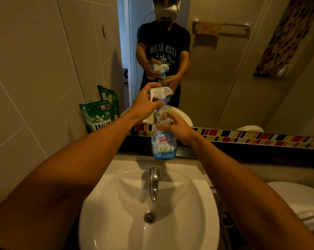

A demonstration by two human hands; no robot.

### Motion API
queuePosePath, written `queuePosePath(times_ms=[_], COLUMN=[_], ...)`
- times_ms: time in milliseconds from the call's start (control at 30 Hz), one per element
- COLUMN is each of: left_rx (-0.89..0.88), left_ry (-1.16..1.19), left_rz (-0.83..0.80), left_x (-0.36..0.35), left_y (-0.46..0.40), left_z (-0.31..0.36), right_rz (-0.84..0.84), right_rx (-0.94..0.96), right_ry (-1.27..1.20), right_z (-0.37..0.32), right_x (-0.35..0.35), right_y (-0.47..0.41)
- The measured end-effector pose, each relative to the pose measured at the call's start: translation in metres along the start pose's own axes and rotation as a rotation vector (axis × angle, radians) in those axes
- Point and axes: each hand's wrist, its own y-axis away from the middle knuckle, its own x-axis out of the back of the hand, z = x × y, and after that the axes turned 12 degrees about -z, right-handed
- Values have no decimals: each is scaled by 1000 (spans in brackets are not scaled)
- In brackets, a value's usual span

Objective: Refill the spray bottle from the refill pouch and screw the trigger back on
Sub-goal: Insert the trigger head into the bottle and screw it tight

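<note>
Clear blue-labelled plastic spray bottle (163, 139) upright on ledge behind white basin (116, 222), right hand (177, 127) gripping its shoulder, left hand (147, 103) clenched round white trigger head (159, 92); green refill pouch (98, 116) at 10 o'clock, well apart.

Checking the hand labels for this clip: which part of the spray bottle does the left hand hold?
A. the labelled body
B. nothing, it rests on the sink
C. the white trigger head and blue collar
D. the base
C: the left hand closes around the trigger head at its blue collar, while the right hand steadies the spray bottle by its clear upper body.
</note>
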Motion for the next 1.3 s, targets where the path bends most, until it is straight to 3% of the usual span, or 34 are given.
queuePosePath(times_ms=[1300], left_rx=[42], left_ry=[29], left_rz=[-41], left_x=[3], left_y=[-7], left_z=[-6], right_rz=[16], right_rx=[-40], right_ry=[116], right_z=[-10], right_x=[4], right_y=[7])
